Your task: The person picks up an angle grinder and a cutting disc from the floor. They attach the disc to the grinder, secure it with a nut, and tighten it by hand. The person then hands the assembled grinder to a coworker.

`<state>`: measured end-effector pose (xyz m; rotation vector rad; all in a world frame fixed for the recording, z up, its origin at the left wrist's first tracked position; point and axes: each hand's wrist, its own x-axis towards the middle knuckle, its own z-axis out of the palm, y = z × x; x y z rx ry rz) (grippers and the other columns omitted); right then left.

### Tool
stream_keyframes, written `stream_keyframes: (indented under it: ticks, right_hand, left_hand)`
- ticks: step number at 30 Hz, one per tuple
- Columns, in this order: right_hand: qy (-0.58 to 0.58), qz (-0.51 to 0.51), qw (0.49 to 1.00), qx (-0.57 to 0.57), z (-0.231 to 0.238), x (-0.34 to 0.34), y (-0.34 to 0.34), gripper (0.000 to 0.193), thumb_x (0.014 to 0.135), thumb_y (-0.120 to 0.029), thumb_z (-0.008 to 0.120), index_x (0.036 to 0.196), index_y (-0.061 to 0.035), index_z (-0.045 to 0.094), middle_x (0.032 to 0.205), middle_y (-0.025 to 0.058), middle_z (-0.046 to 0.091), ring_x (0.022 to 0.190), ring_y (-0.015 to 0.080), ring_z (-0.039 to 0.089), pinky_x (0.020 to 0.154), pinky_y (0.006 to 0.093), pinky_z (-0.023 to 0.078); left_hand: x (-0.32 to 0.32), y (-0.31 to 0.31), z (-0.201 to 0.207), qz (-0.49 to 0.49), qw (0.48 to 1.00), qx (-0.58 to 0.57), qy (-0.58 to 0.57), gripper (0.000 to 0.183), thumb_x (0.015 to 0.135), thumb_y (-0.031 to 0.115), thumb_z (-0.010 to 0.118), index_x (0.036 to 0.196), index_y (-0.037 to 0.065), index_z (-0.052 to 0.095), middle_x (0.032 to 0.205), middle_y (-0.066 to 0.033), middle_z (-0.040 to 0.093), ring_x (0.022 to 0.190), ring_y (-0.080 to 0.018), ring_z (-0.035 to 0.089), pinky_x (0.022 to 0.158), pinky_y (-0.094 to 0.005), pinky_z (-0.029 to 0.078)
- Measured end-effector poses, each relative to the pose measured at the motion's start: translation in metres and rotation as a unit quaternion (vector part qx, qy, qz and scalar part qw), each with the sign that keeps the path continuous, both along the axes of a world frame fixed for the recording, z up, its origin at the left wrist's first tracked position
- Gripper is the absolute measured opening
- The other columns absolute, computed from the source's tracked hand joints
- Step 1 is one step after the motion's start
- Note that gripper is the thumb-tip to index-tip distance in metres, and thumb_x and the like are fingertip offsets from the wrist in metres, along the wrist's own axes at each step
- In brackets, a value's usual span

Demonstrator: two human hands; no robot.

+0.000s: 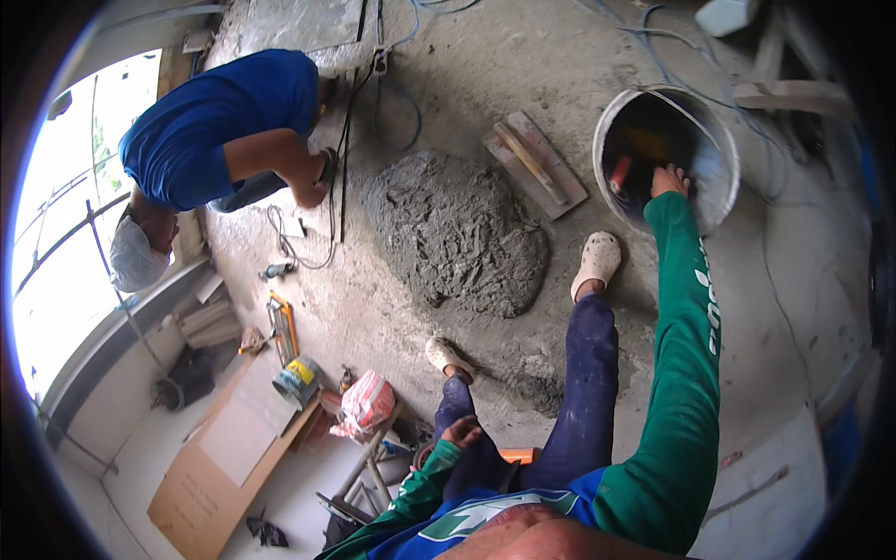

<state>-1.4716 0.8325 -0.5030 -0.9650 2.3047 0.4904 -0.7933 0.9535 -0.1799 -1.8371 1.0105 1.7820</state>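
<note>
Right hand (668, 180) reaches into the bucket (717, 173), grip unclear; left hand (462, 431) open on thigh (455, 397); wet cement (453, 233) beyond.

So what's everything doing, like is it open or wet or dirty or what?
Bucket: open on top
Right hand: reaching into the bucket, fingertips partly hidden
Grey heap: lumpy, wet-looking, on the floor
Float: lying handle side up
Left hand: at the left leg
Clogs: worn
Trousers: marked with pale smudges
</note>
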Motion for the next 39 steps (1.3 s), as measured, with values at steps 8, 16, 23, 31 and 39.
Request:
stream_keyframes:
  ticks: [8, 16, 23, 31, 39]
  right_hand:
    - [-0.135, -0.153, 0.979, -0.028, -0.167, -0.043, 0.028, 0.033, 0.095, -0.026, 0.044, 0.118, -0.0093, 0.06, 0.116, 0.022, 0.061, 0.11, 0.0358, 0.059, 0.091, 0.0446, 0.049]
    - [-0.067, 0.017, 0.996, -0.054, -0.169, -0.066, 0.066, 0.03, 0.092, -0.031, 0.052, 0.111, -0.0118, 0.066, 0.11, 0.0164, 0.066, 0.103, 0.0324, 0.064, 0.086, 0.0426, 0.053]
    - [-0.108, 0.103, 0.987, 0.058, -0.088, -0.033, 0.01, 0.026, 0.088, -0.027, 0.054, 0.104, -0.0114, 0.067, 0.105, 0.0129, 0.068, 0.098, 0.0296, 0.067, 0.084, 0.0417, 0.053]
    - [-0.084, 0.007, 0.996, 0.028, -0.058, -0.026, -0.003, 0.029, 0.088, -0.029, 0.052, 0.104, -0.01, 0.068, 0.106, 0.0132, 0.068, 0.096, 0.0291, 0.067, 0.081, 0.0403, 0.053]
    - [-0.121, 0.021, 0.992, 0.008, -0.167, -0.059, 0.05, 0.035, 0.089, -0.031, 0.053, 0.114, -0.0088, 0.064, 0.113, 0.0154, 0.065, 0.105, 0.0308, 0.064, 0.089, 0.0421, 0.051]
  left_hand:
    - [-0.127, 0.051, 0.003, 0.111, 0.988, 0.033, -0.105, 0.053, 0.087, 0.03, 0.071, 0.127, 0.0, 0.053, 0.1, -0.01, 0.069, 0.092, -0.0149, 0.064, 0.081, -0.0275, 0.05]
    - [-0.154, 0.012, 0.007, 0.212, 0.974, 0.015, -0.078, 0.052, 0.089, 0.024, 0.069, 0.129, -0.002, 0.048, 0.099, -0.0104, 0.068, 0.086, -0.0142, 0.065, 0.077, -0.0281, 0.052]
    - [-0.158, 0.078, -0.001, 0.298, 0.951, 0.026, -0.081, 0.052, 0.089, 0.024, 0.069, 0.13, -0.001, 0.048, 0.1, -0.0109, 0.068, 0.086, -0.017, 0.066, 0.076, -0.0299, 0.053]
    - [-0.168, 0.087, 0.004, 0.327, 0.94, 0.031, -0.092, 0.051, 0.088, 0.023, 0.07, 0.128, -0.002, 0.049, 0.099, -0.0106, 0.067, 0.085, -0.0174, 0.065, 0.077, -0.03, 0.052]
    - [-0.16, 0.059, 0.0, 0.29, 0.953, 0.028, -0.08, 0.051, 0.088, 0.021, 0.069, 0.129, -0.003, 0.048, 0.102, -0.0133, 0.066, 0.088, -0.0184, 0.064, 0.078, -0.0308, 0.053]
